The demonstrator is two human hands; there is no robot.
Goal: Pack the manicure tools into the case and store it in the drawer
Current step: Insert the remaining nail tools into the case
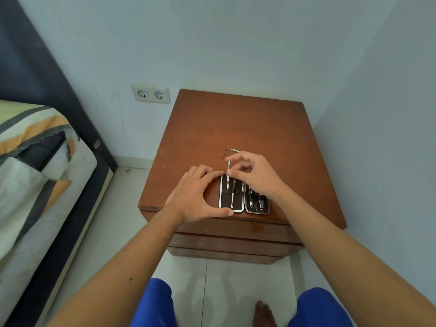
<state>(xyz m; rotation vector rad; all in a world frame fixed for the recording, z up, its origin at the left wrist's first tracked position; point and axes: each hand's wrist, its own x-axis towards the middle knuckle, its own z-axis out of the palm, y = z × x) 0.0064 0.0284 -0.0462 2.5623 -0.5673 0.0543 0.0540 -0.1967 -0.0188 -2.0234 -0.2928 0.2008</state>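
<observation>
An open manicure case with a dark lining and silver rim lies flat near the front edge of a brown wooden nightstand. Its right half holds several metal tools. In the left half one thin tool sits under the strap. My right hand pinches a second thin metal tool at the case's top edge, its lower end over the left half. My left hand grips the case's left side, thumb at the front corner. Another thin tool lies on the wood beyond my right hand.
Closed drawer fronts show below the nightstand top. A bed with a striped cover stands to the left, and a double wall socket is behind. Walls close in at the back and right. My knees in blue shorts are below.
</observation>
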